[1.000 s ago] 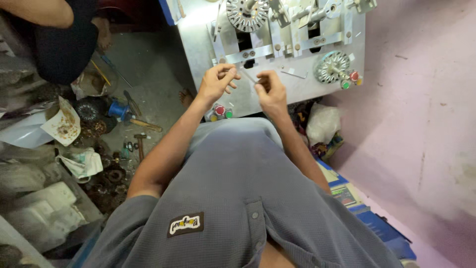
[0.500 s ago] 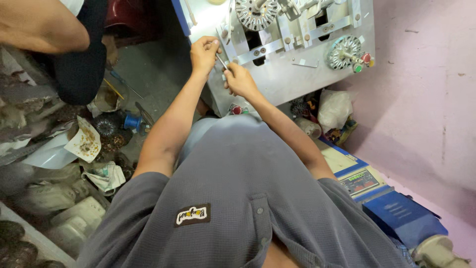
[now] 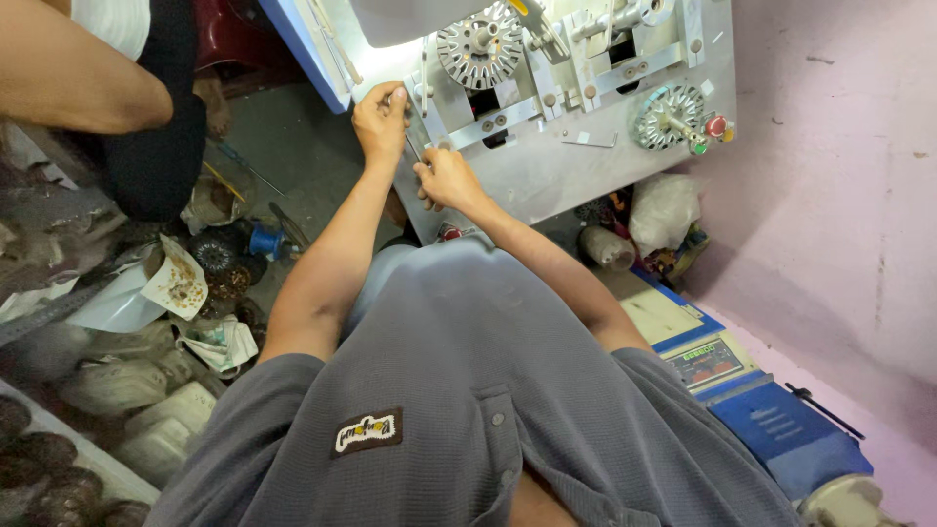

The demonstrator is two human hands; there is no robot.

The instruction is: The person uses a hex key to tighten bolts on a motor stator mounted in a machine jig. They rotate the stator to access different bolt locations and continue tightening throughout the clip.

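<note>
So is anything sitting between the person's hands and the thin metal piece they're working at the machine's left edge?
Nothing visible does. The left hand and right hand both already touch the thin metal piece against the grey machine panel. The slotted round core sits above and to the right, apart from the hands. How firmly either hand grips cannot be told.

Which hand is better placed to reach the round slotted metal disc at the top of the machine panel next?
Probably the left hand. It is raised higher on the grey machine panel, level with the slotted disc. The right hand sits lower, near the panel's bottom edge, its fingers pinching a thin tool.
</note>
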